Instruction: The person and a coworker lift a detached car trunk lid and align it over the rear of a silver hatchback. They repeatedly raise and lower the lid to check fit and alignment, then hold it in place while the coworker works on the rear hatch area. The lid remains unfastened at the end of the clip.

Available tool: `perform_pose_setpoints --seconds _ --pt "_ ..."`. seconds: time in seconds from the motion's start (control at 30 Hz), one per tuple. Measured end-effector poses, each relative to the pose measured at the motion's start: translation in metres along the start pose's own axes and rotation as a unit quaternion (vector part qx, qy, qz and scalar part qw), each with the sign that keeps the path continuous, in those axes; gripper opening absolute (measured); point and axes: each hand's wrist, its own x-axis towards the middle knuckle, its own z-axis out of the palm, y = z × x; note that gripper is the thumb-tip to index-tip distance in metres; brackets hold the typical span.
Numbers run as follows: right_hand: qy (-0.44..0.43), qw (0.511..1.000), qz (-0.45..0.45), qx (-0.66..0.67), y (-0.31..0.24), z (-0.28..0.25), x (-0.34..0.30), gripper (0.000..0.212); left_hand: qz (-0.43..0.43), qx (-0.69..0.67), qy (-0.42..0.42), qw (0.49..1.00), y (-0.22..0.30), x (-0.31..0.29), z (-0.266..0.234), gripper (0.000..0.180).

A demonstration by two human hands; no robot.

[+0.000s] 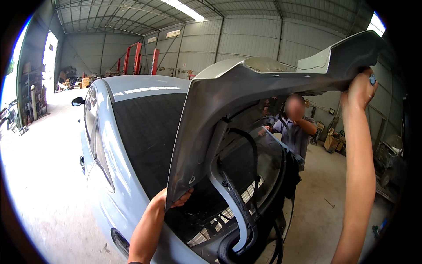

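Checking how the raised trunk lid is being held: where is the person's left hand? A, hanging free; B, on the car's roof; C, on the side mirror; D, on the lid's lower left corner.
D: the left hand grips the lower left corner of the raised trunk lid, right hand at its upper edge.

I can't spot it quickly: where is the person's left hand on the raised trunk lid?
Left hand grips the trunk lid at its lower left corner, low centre-left, beside the rear window.
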Motion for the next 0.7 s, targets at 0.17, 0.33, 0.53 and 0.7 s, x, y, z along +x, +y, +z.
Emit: perform_pose_setpoints --seconds 0.17,0.33,0.53,0.7 --pt "0.006 1.000 -0.019 0.007 0.002 0.002 0.002 0.038 -0.007 -0.048 -0.065 0.997 -0.002 0.003 -0.017 0.035" --pt "0.027 0.999 -0.023 -0.002 0.001 0.001 0.000 0.038 0.003 0.017 0.015 1.000 -0.001 0.001 -0.003 0.029" --pt "0.043 0.998 -0.027 -0.044 -0.010 0.009 -0.015 0.037 0.001 0.056 0.016 0.998 0.002 -0.003 -0.002 0.036" --pt "0.040 0.998 -0.029 -0.031 -0.006 0.009 -0.011 0.036 -0.018 0.040 0.022 0.999 0.003 -0.003 -0.003 0.036"
